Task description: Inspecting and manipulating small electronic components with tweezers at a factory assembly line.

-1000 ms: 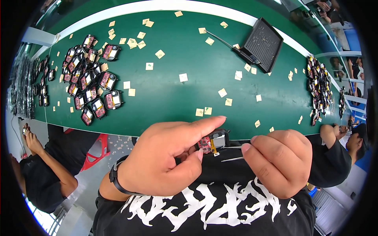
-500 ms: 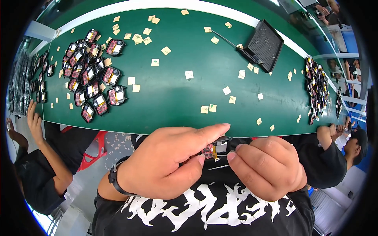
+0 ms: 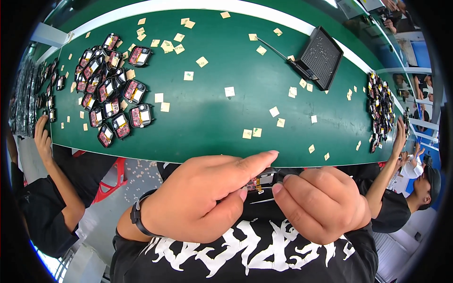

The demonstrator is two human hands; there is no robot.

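The long green surface carries a cluster of small red-and-black electronic modules at its left, scattered tan paper squares, and a black perforated tray at its far right. Below its near edge, the left hand and right hand meet, fingers clamped from both sides on one small module, with a thin metal pin just beneath. This looks like fine assembly work; the next move likely needs a steady pinch.

Left hand and right hand are pinching a small electronic module just below the green table edge.
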